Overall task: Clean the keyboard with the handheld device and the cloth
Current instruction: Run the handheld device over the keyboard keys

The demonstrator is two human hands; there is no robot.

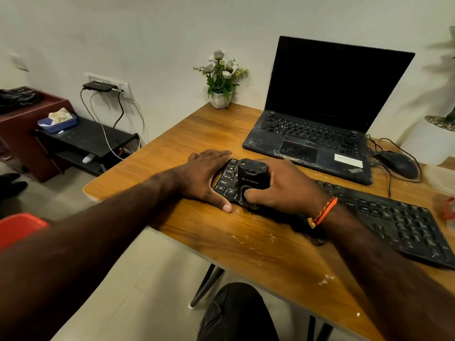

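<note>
A long black keyboard [384, 212] lies slantwise across the wooden desk [258, 244], dusted with pale specks. On its left end stands a black handheld device [250, 177], upright on the keys. My right hand [283, 185] grips this device, thumb on its near side and fingers wrapped round the far side. My left hand [206, 175] lies flat with straight fingers at the keyboard's left edge, its thumb on the desk by the near corner. No cloth is visible on the desk.
A dusty black laptop [317, 119] stands open behind the keyboard, with a wired mouse [396, 163] to its right. A small flower pot [220, 99] sits at the desk's back corner, a large white planter [428, 141] at far right. Crumbs lie on the near desk.
</note>
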